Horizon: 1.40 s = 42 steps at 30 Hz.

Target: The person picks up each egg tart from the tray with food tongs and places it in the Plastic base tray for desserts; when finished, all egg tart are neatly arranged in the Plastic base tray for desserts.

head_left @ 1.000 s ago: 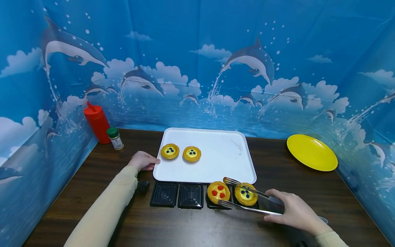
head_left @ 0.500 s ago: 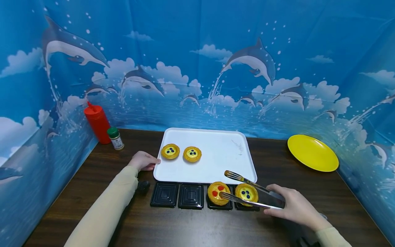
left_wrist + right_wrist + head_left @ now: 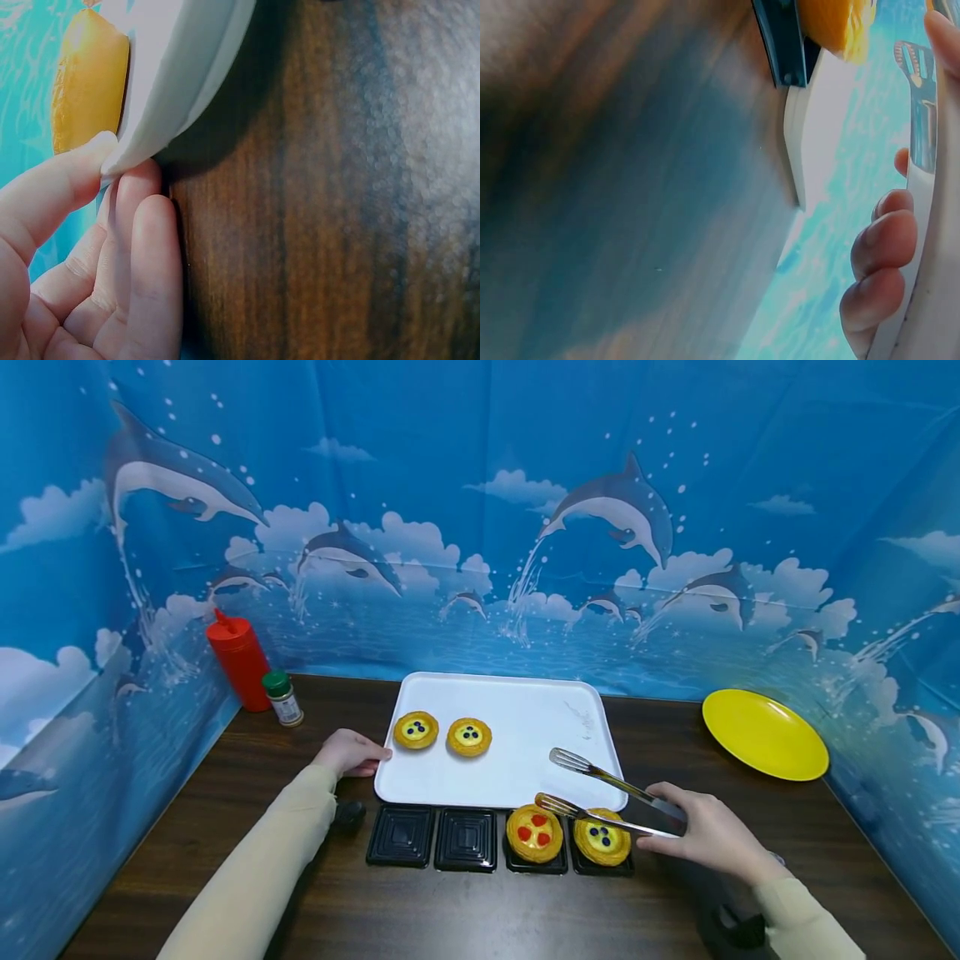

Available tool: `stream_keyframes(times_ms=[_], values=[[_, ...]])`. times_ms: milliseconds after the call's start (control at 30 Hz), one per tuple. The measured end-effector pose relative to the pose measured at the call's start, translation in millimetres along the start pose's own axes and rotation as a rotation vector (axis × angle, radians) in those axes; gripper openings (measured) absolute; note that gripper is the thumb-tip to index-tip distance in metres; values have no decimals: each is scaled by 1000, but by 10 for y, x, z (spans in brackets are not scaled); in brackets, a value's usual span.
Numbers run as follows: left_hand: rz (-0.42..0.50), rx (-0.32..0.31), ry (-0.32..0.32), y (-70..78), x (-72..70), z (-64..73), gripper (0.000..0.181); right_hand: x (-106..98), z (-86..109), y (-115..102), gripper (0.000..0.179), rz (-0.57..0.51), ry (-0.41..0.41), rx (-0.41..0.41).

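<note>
My left hand (image 3: 350, 752) pinches the left rim of the white tray (image 3: 517, 772), thumb on top and fingers below, as the left wrist view shows. On that tray lie two blueberry egg tarts (image 3: 416, 730). In my right hand (image 3: 708, 831) are metal tongs (image 3: 632, 789), spread apart with nothing between their tips. The tongs reach left over the tray's front right corner. Their lower arm overlaps another blueberry tart (image 3: 602, 839), seated in a black square holder. Beside it, a tart with red heart-shaped pieces (image 3: 535, 835) fills another black holder. In the right wrist view, fingers curl round the tongs (image 3: 924, 139).
Two bare black square holders (image 3: 401, 837) stand in the same row, before the tray. Back left are a red squeeze bottle (image 3: 240, 662) and a green-capped shaker (image 3: 282, 698). A yellow plate (image 3: 765, 735) lies at the back right, near the dolphin-print curtain (image 3: 480, 510).
The tongs have lifted and shifted away from the tarts toward the tray, clearing the heart-topped tart and most of the blueberry one. My left hand keeps its place on the tray rim.
</note>
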<state>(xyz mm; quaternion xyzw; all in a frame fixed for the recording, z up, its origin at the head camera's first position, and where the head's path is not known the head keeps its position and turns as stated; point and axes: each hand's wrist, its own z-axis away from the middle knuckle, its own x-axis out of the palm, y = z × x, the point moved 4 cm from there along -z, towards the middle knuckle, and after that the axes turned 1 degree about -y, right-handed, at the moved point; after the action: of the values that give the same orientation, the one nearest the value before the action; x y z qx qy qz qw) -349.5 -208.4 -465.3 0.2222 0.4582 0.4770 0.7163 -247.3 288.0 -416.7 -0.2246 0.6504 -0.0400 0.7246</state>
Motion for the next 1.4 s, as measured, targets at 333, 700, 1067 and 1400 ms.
stream_keyframes(times_ms=[333,700,1067,1400], values=[[-3,11,-11,9,5,27,34,-55,-279,44,75,34,28,-7],[0,5,-3,-18,-21,31,33,-111,-582,-24,70,38,28,-51],[1,-15,7,-57,-17,-69,34,-50,-824,-23,72,29,-5,-62],[-7,-12,5,-34,-8,-77,33,57,-1059,-119,80,29,-74,-49]])
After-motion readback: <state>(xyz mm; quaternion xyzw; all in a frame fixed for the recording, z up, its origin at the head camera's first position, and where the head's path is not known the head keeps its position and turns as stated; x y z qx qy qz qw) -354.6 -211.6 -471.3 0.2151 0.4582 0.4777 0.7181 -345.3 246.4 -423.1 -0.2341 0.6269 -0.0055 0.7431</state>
